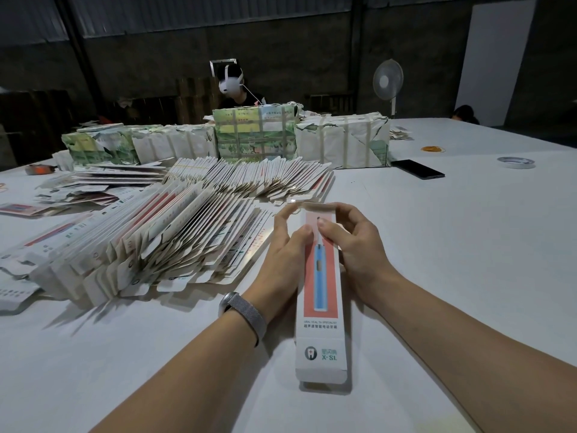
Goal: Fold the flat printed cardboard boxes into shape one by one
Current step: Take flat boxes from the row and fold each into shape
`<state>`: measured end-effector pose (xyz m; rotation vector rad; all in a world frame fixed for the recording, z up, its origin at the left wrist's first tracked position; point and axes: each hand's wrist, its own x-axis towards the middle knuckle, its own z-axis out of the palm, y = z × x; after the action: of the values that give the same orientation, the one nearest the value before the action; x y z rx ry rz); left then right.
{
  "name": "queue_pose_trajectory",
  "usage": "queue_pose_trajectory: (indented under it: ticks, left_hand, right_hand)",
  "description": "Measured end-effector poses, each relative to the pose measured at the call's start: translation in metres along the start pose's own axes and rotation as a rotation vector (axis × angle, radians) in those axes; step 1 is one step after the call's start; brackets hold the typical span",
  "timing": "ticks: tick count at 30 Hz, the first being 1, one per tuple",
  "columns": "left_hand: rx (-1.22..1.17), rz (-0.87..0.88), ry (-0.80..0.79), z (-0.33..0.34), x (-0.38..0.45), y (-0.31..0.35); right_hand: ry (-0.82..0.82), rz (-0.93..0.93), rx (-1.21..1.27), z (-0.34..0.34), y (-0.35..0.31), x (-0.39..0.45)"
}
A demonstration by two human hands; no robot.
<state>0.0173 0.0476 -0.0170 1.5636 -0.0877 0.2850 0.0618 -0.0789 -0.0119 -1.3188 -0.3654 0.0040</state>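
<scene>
A long narrow printed box, white with a red panel and a blue toothbrush picture, is held lengthwise over the white table. My left hand grips its far left side, thumb on top. My right hand grips its far right side, thumb pressing the top face near the end flap. The far end flap stands up between my fingertips. A large fanned pile of flat printed boxes lies to the left.
Wrapped bundles of cartons stand at the back of the table. A black phone, a tape roll and rubber bands lie at the far right. A person sits behind the bundles beside a standing fan.
</scene>
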Motion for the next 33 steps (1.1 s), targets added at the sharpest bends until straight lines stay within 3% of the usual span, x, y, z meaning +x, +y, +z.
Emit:
queue_pose_trajectory:
  ticks: [14, 33]
  left_hand:
    - [-0.089, -0.009, -0.008, 0.000, 0.001, 0.000]
    - [0.021, 0.027, -0.049, 0.004, 0.000, -0.001]
  right_hand:
    - [-0.085, 0.006, -0.001, 0.001, -0.004, -0.003]
    - [-0.103, 0.049, -0.004, 0.000, -0.011, -0.007]
